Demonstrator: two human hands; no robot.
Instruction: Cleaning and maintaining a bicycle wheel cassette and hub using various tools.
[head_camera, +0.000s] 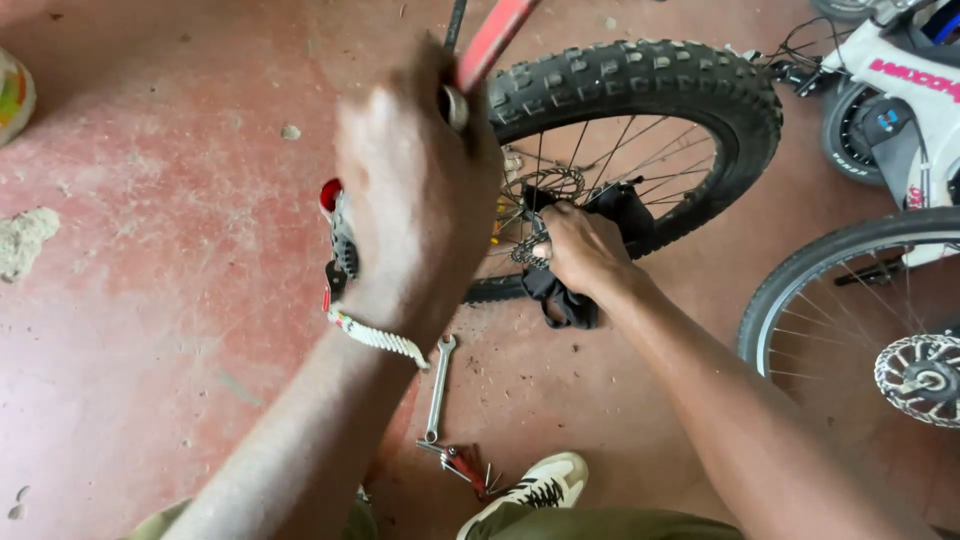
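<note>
Surface: red painted concrete floor (150, 300), scuffed and dusty. A pale clump of debris (22, 240) lies at far left; a striped round object (12, 95) shows at the top-left edge, cut off by the frame.

Left hand (415, 200): raised close to the camera, clenched around a red frame tube (490, 40) that runs up out of view. A beaded white bracelet (378, 338) sits on the wrist.

On the floor below the left forearm: a silver spanner (439, 388), and just beside its lower end a red multi-tool (458, 464) with bits folded out. A white shoe (530, 490) is near these, at the bottom edge.

Right hand (580, 250): grasping a black rag (575, 300), pressed against the sprockets (530, 250) at the hub of the knobby wheel (650, 80). The wheel stands upright, behind both hands, touching the floor.

Far right: a second wheel (850, 300) with a disc rotor (920, 378), and part of a white bike frame (900, 80), well apart from the hands.

No containers seen.
</note>
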